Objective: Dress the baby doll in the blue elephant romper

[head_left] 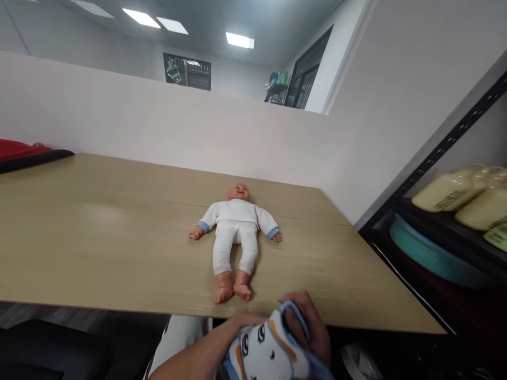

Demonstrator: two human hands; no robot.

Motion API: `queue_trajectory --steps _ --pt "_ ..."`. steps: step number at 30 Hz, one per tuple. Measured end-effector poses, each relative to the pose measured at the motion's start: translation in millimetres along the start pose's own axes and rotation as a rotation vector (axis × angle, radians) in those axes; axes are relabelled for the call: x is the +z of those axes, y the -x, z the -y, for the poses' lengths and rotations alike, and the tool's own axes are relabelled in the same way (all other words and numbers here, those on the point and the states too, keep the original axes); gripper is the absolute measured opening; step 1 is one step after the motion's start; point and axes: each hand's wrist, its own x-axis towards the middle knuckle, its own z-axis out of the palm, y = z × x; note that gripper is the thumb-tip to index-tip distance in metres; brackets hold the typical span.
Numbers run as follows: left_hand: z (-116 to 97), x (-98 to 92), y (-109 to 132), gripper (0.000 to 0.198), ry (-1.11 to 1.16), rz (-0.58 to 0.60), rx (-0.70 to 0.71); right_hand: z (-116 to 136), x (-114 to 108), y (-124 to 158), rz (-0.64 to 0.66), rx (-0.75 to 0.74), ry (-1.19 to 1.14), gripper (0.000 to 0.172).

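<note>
At the table's near edge, a small white cloth garment (263, 351) with blue trim and an orange-and-black cartoon face is bunched between my hands. My right hand (315, 324) curls round its blue-trimmed opening. Most of my left hand (249, 320) is hidden behind the cloth, which it grips from the other side. Beyond my hands a baby doll (237, 232) lies on its back, face up, its feet toward me. It wears a white top with blue cuffs and white trousers; its arms are spread and its feet bare.
The doll lies on a wide tan table (119, 237). Red cloth (24, 150) with a black edge sits at the far left. On the right, a black metal shelf (420, 174) holds cream bottles (443, 192) and a teal basin (431, 253). A low white wall (158, 126) stands behind.
</note>
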Motion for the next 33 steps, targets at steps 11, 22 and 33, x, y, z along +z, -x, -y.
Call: queue_trajectory --steps 11,22,33 --pt "-8 -43.2 -36 0.039 -0.091 -0.548 0.128 38 26 -57 0.175 0.025 -0.132 0.034" --pt "-12 -79.1 -61 0.054 -0.043 -0.504 0.182 59 55 -83 0.197 0.095 0.043 0.022" --pt "-14 -127.7 -97 0.054 0.021 -0.041 0.451 103 66 -164 0.610 0.294 -0.573 0.029"
